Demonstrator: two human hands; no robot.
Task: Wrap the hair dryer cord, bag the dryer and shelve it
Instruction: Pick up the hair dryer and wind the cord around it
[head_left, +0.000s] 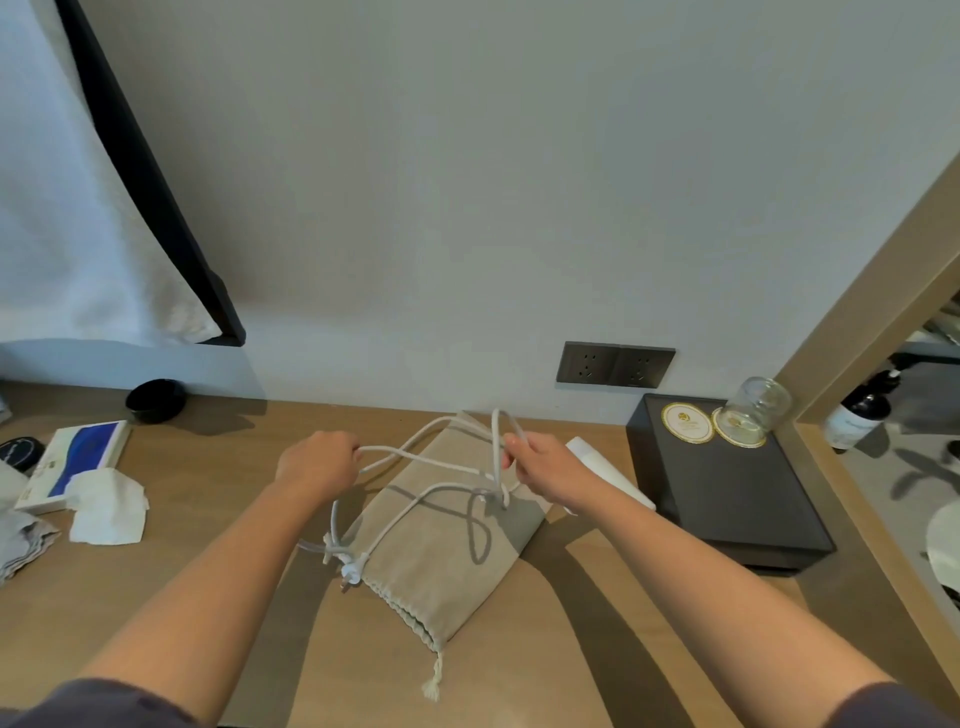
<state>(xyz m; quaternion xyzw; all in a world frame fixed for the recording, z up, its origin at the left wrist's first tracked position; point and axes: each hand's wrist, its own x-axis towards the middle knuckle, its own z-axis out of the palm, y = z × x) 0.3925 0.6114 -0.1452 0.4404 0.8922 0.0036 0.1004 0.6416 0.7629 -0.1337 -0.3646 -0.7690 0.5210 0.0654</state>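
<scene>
**Two hands hold up a white cord over a cloth bag**

The left hand is curled shut around the white cord. The right hand pinches loops of the same cord between its thumb and fingers. The cord runs from one hand to the other, and more of it hangs down in loose loops between them. Both hands are lifted a little above the desk.

Under the hands lies a beige drawstring bag. It lies flat on the desk, tilted, with its gathered mouth on the side close to the person. A small string with a frayed end hangs from that mouth. The plug of the cord rests on the desk below the left hand, touching the edge of the bag.

Just past the right hand, a white thing pokes out from behind the wrist. It may be the hair dryer, but most of it is hidden.

Further out from the right hand sits a black box with a glass on it. Out past the left hand are a crumpled tissue, a blue and white box and a small black dish. On the wall, above the right hand, is a dark double socket.
</scene>
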